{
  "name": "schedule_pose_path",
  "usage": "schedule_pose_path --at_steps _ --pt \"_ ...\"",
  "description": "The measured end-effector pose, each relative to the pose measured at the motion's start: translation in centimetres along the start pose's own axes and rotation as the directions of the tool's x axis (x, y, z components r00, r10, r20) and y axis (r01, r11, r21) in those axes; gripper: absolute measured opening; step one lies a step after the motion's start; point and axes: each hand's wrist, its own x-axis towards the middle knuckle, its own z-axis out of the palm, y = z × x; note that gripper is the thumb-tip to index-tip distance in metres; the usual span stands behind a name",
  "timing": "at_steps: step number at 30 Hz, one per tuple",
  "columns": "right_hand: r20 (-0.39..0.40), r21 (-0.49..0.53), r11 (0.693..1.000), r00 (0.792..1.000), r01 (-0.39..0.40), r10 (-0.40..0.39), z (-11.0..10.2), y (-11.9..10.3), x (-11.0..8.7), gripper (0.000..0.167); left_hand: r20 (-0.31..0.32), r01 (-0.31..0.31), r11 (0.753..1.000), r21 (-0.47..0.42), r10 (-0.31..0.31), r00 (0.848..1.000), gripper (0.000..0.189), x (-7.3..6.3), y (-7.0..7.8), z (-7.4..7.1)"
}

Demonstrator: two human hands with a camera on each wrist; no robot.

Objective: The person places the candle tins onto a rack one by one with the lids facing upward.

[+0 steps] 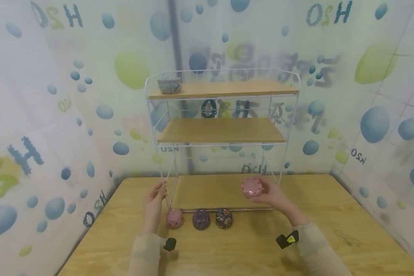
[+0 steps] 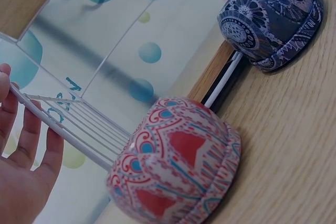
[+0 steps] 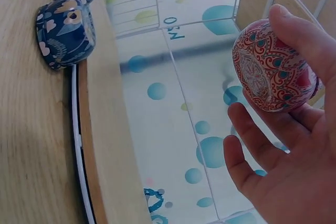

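My right hand (image 1: 274, 197) holds a small red-patterned bowl (image 3: 275, 66) between thumb and fingers, in front of the rack's lowest shelf at the right. The bowl's medallion-patterned base shows in the right wrist view. My left hand (image 1: 154, 201) grips the white wire frame (image 2: 63, 127) at the rack's lower left with thumb and fingers. Along the rack's front edge, three bowls sit upside down on the table: a red-and-white one (image 2: 176, 163) nearest my left hand, a dark purple-blue one (image 1: 201, 219), and a navy flowered one (image 3: 65, 32).
The white wire rack has a wooden top shelf (image 1: 227, 89), middle shelf (image 1: 222, 130) and bottom shelf (image 1: 207, 191). A grey patterned bowl (image 1: 170, 86) stands at the top shelf's left end. Bubble-printed curtains (image 1: 100, 76) surround the wooden table (image 1: 227, 253).
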Motion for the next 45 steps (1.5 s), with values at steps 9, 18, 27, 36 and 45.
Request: schedule_pose_path --at_steps 9,18,27,36,45 --pt "-0.039 -0.024 0.997 0.997 -0.071 0.07 -0.7 -1.5 0.1 0.067 -0.03 -0.04 0.999 -0.007 0.04 0.999 0.03 0.7 -1.1 0.1" --pt "-0.052 -0.074 0.996 0.998 -0.042 0.038 -1.4 -2.8 0.4 0.067 -0.025 -0.079 0.997 -0.021 0.079 0.997 0.034 0.6 -1.4 0.1" --pt "-0.075 -0.116 0.993 0.997 -0.038 0.029 -1.6 -3.6 0.5 0.069 -0.028 -0.079 0.997 -0.019 0.078 0.997 0.031 0.5 -1.4 0.1" --pt "-0.072 -0.104 0.994 0.997 -0.011 0.004 -1.7 -4.3 0.8 0.068 -0.034 -0.072 0.997 -0.002 0.072 0.997 0.031 0.6 -1.4 0.2" --pt "-0.045 -0.097 0.995 0.999 0.008 -0.013 -1.9 -5.1 1.6 0.066 -0.05 -0.075 0.997 0.005 0.076 0.996 0.032 0.6 -1.4 0.3"
